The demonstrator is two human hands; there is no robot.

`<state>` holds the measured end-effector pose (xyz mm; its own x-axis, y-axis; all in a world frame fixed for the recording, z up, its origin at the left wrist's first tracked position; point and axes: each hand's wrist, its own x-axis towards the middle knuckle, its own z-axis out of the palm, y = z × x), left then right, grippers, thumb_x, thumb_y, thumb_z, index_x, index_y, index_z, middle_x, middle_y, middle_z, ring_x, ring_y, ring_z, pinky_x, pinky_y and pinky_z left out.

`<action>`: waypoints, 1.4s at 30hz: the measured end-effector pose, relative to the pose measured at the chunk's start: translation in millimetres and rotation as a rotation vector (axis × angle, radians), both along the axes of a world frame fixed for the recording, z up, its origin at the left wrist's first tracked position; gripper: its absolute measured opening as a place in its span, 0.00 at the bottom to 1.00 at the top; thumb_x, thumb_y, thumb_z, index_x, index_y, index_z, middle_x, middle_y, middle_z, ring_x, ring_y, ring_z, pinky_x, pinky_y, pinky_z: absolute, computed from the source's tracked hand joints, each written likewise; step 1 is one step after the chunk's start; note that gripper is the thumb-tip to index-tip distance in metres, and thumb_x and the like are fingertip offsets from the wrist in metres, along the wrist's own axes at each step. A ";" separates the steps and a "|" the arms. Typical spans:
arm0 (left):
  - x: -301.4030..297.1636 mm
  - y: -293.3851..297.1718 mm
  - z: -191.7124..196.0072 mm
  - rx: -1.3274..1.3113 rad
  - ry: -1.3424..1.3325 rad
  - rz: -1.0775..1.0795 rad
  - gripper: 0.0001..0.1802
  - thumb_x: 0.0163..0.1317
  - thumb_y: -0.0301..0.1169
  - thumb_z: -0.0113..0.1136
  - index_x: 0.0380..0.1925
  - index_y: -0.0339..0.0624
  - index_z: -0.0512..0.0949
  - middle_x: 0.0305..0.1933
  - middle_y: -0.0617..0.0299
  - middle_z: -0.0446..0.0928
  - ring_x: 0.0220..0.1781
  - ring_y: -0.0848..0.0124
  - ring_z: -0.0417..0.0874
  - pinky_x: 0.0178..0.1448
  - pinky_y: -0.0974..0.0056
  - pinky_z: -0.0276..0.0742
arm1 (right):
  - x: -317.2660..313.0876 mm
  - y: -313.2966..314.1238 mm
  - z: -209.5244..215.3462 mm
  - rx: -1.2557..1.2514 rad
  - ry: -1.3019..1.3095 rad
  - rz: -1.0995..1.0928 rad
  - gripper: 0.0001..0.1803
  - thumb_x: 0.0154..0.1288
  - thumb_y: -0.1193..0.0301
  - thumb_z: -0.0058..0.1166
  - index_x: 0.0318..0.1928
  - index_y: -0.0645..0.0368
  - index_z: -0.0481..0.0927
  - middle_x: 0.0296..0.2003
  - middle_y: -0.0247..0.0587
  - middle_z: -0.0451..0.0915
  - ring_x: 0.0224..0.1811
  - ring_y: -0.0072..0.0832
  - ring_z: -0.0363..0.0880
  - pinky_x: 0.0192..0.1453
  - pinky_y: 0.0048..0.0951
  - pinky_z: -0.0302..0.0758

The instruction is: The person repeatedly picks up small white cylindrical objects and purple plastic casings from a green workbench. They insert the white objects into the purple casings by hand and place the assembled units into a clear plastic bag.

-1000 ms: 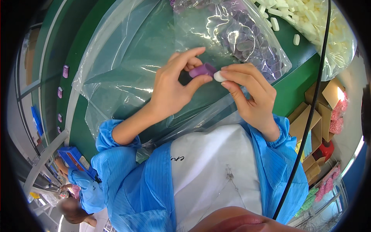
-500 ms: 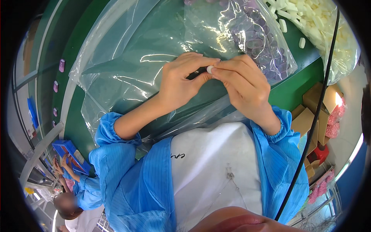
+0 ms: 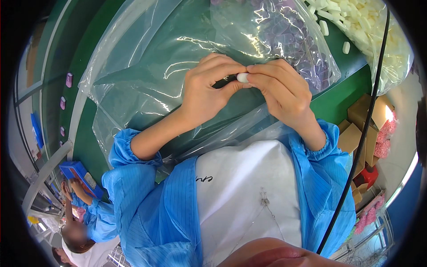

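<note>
1. Head view, middle: the right hand (image 3: 287,89) pinches a small white piece (image 3: 243,78) between thumb and fingertips, its rounded body showing in the narrow space between the two hands.
2. The left hand (image 3: 207,84) has its thumb and forefinger curved in to the left end of that piece; whether they grip it, or something hidden behind the fingers, I cannot tell. The fingertips of both hands meet just above it, so there is hardly any gap there.
3. Both hands are over a spread of clear plastic (image 3: 138,89) with creased, shiny folds. Its loose left edge reaches to a pale curved rail (image 3: 80,115), well apart from the left wrist, which leaves that side room to swing outward.
4. Beyond the rail, small purple pieces (image 3: 63,103) stand in a spaced row on a green strip.
5. Above the right hand, a clear bag of purple pieces (image 3: 293,40) narrows the space on the far side; its lower right corner lies near the right knuckles.
6. To the right, a stretch of green tabletop (image 3: 342,80) runs between that bag and some open cardboard boxes (image 3: 358,133). A black cable (image 3: 369,111) slants across the view on this side.
7. At upper right, a bag of cream blocks (image 3: 391,44) bounds the work area, one loose block (image 3: 346,47) lying beside it.
8. At lower left, another person (image 3: 100,222) reaches toward a blue box (image 3: 80,175).
</note>
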<state>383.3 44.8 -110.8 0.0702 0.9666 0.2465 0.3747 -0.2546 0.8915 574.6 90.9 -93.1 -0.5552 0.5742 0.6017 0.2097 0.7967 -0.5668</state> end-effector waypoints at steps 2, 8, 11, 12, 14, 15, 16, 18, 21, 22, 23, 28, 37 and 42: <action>0.2 -0.2 -1.5 0.004 0.002 0.003 0.15 0.45 0.23 0.77 0.36 0.41 0.87 0.37 0.60 0.86 0.41 0.63 0.85 0.46 0.62 0.80 | 0.4 0.4 -2.3 -0.001 0.011 -0.004 0.15 0.45 0.82 0.66 0.38 0.70 0.85 0.39 0.49 0.84 0.33 0.39 0.83 0.33 0.31 0.81; 2.2 -0.6 -0.6 0.042 0.049 -0.009 0.15 0.46 0.24 0.77 0.37 0.41 0.87 0.36 0.61 0.86 0.42 0.63 0.85 0.47 0.62 0.79 | 10.0 0.5 -13.8 0.143 -0.002 0.044 0.20 0.43 0.79 0.67 0.42 0.70 0.85 0.39 0.50 0.83 0.35 0.39 0.83 0.34 0.31 0.81; 2.8 -1.2 0.8 0.052 0.070 -0.011 0.15 0.45 0.24 0.77 0.37 0.41 0.87 0.37 0.61 0.85 0.43 0.63 0.84 0.48 0.61 0.78 | 8.0 1.3 -13.6 0.168 -0.037 0.074 0.22 0.41 0.79 0.65 0.43 0.71 0.85 0.39 0.49 0.82 0.35 0.38 0.82 0.34 0.31 0.82; 2.8 -1.7 0.5 0.047 0.068 -0.006 0.15 0.45 0.24 0.76 0.37 0.41 0.87 0.37 0.61 0.85 0.43 0.63 0.84 0.49 0.61 0.78 | 7.0 2.1 -13.8 0.182 -0.037 0.078 0.22 0.40 0.79 0.64 0.43 0.71 0.85 0.39 0.49 0.82 0.35 0.38 0.82 0.34 0.31 0.82; 3.2 -2.3 -0.6 0.044 0.063 0.002 0.15 0.45 0.24 0.76 0.37 0.41 0.87 0.37 0.61 0.85 0.43 0.63 0.84 0.49 0.61 0.78 | 6.3 3.2 -14.0 0.209 -0.040 0.086 0.23 0.39 0.79 0.63 0.42 0.71 0.85 0.38 0.48 0.82 0.35 0.38 0.82 0.34 0.32 0.81; 3.1 -2.4 -1.0 0.047 0.063 0.004 0.16 0.45 0.24 0.76 0.37 0.41 0.87 0.37 0.61 0.85 0.43 0.62 0.84 0.49 0.60 0.78 | 6.0 3.1 -13.9 0.191 -0.040 0.090 0.23 0.39 0.79 0.64 0.42 0.70 0.85 0.39 0.48 0.82 0.35 0.39 0.81 0.34 0.32 0.82; 3.3 -1.9 -1.0 0.050 0.064 0.006 0.16 0.45 0.23 0.76 0.37 0.41 0.87 0.37 0.60 0.85 0.43 0.62 0.84 0.49 0.60 0.78 | 5.8 3.4 -13.6 0.174 -0.039 0.092 0.22 0.39 0.78 0.64 0.42 0.70 0.85 0.39 0.49 0.82 0.34 0.39 0.81 0.34 0.32 0.82; 4.2 -1.7 -0.5 0.045 0.067 0.000 0.16 0.44 0.23 0.76 0.37 0.41 0.87 0.37 0.60 0.85 0.43 0.61 0.84 0.49 0.60 0.78 | 7.6 4.0 -12.6 0.141 -0.038 0.102 0.21 0.41 0.79 0.64 0.42 0.70 0.85 0.39 0.49 0.82 0.35 0.39 0.82 0.35 0.33 0.82; 3.1 -1.4 1.6 0.044 0.069 -0.040 0.17 0.46 0.23 0.76 0.39 0.40 0.86 0.39 0.57 0.85 0.44 0.60 0.84 0.49 0.60 0.78 | 11.9 2.2 -8.5 0.111 -0.015 0.088 0.19 0.45 0.80 0.66 0.42 0.70 0.84 0.40 0.50 0.83 0.36 0.40 0.83 0.36 0.34 0.82; 1.8 -1.3 3.4 0.048 0.070 -0.059 0.17 0.47 0.23 0.76 0.39 0.39 0.86 0.40 0.56 0.84 0.44 0.60 0.84 0.49 0.59 0.78 | 12.9 -2.7 -4.8 0.114 0.007 0.063 0.18 0.46 0.81 0.67 0.42 0.69 0.84 0.40 0.50 0.83 0.36 0.40 0.84 0.37 0.34 0.82; 0.1 -2.9 10.2 0.028 0.069 -0.032 0.16 0.49 0.23 0.75 0.41 0.38 0.85 0.42 0.55 0.84 0.44 0.60 0.84 0.50 0.60 0.78 | 16.4 -5.0 -2.1 0.122 0.029 0.039 0.17 0.47 0.81 0.67 0.42 0.69 0.84 0.41 0.51 0.84 0.37 0.41 0.84 0.38 0.35 0.83; -71.0 -13.4 54.3 0.007 0.254 0.470 0.21 0.76 0.28 0.53 0.66 0.35 0.74 0.58 0.56 0.78 0.50 0.71 0.82 0.58 0.64 0.78 | 72.6 14.6 27.7 0.177 -0.007 -0.511 0.11 0.56 0.83 0.67 0.41 0.67 0.85 0.39 0.49 0.86 0.36 0.38 0.85 0.39 0.33 0.82; -479.7 -25.7 -12.1 -0.369 0.730 0.515 0.24 0.78 0.39 0.50 0.72 0.54 0.72 0.57 0.55 0.78 0.58 0.66 0.76 0.67 0.62 0.65 | 119.9 113.4 -0.8 -0.362 -0.461 -0.752 0.12 0.65 0.66 0.65 0.45 0.58 0.89 0.33 0.42 0.86 0.29 0.29 0.83 0.38 0.28 0.78; -418.8 1.9 -33.1 0.249 1.431 0.937 0.26 0.69 0.41 0.62 0.67 0.58 0.76 0.60 0.47 0.76 0.62 0.51 0.72 0.69 0.48 0.62 | 117.3 108.7 -4.7 -0.310 -0.458 -0.717 0.10 0.64 0.68 0.65 0.44 0.59 0.88 0.33 0.42 0.84 0.29 0.31 0.82 0.38 0.31 0.78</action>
<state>-35.5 46.8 -143.9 -0.1695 0.7550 0.6334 0.8609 0.4263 -0.2778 691.8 199.6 -97.8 -0.1490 0.9740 0.1707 0.8546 0.2137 -0.4733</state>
